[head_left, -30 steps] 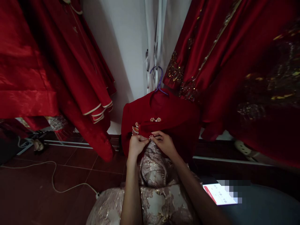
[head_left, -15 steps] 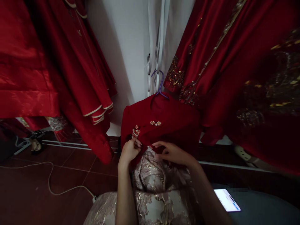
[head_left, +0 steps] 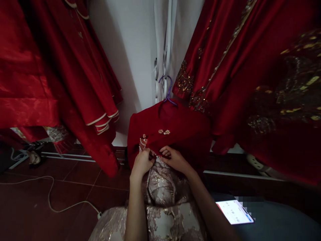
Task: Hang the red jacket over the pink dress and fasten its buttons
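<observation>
Holding left hand (head_left: 142,163), fingers curled, and right hand (head_left: 177,160), fingers half bent, beside a small beaded ornament (head_left: 157,156) at the front of the red jacket (head_left: 188,125); cannot tell whether pinching anything. Seeing the jacket hung from a purple clothes hanger (head_left: 169,89), with a tasselled brooch (head_left: 143,142) just above the left hand.

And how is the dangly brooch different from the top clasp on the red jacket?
The brooch stands tall, while the top clasp lies sideways. The brooch has beaded strands below; the top clasp shows none. The brooch sits lower than the top clasp. Both have pale beads and are on the red jacket.
</observation>
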A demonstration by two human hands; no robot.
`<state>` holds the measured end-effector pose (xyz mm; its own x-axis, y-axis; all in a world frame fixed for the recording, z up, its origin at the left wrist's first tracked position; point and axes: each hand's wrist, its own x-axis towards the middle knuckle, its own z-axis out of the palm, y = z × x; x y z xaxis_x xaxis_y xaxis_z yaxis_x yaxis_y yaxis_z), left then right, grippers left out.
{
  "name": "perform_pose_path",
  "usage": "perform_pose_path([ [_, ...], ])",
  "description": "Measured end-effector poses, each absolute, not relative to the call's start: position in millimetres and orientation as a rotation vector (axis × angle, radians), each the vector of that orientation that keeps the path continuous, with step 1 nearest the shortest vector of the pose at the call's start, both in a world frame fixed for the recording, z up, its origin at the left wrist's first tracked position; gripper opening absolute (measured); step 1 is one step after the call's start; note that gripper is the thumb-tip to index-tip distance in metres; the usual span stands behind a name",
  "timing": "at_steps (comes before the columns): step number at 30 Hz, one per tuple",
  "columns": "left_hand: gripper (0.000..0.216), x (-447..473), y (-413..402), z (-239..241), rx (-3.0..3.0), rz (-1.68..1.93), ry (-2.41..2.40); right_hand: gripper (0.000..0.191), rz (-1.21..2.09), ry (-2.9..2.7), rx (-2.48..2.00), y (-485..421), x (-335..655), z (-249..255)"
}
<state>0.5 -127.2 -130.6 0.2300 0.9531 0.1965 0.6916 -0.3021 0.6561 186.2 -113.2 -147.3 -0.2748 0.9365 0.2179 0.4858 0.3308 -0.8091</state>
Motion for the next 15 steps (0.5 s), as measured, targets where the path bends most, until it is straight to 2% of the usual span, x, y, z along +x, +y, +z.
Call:
perform_pose_path([
  [6,0.015,-0.9,-127.0,-129.3,2.094,0.85,1.422,0.026,1.045,-1.787,-1.156,-103.2,185.4,-158.5],
  [15,0.018,0.2,-127.1,-128.4,1.984,0.904,1.303,0.03,1.099,-1.746,-1.142,-103.5,185.5,-152.2],
])
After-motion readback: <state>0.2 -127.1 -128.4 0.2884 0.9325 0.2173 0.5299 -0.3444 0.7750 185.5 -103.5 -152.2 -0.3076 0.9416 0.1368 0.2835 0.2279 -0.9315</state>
